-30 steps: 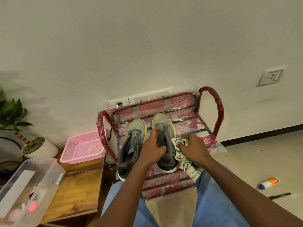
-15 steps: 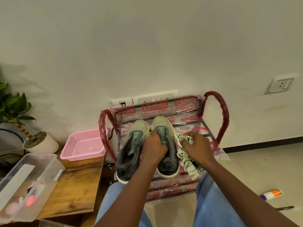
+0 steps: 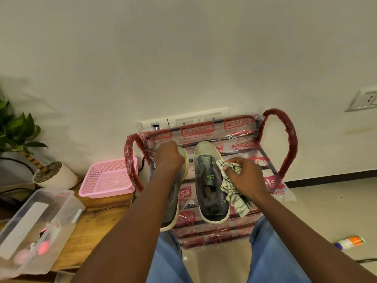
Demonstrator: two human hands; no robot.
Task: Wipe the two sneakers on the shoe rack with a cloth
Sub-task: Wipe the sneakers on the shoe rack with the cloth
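On my remote feed, a pink basket (image 3: 108,193) is sitting at the far end of a wooden table (image 3: 95,225), with a clear plastic box (image 3: 67,198) lying nearer on it. A potted plant (image 3: 55,177) is standing to the basket's left by the white wall, while an orange-and-white bottle (image 3: 349,242) is lying on the floor.

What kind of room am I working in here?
Likely a home room, maybe an entryway: a plastic-wrapped shoe rack holding two sneakers stands against the wall, with a potted plant and a wall socket nearby.
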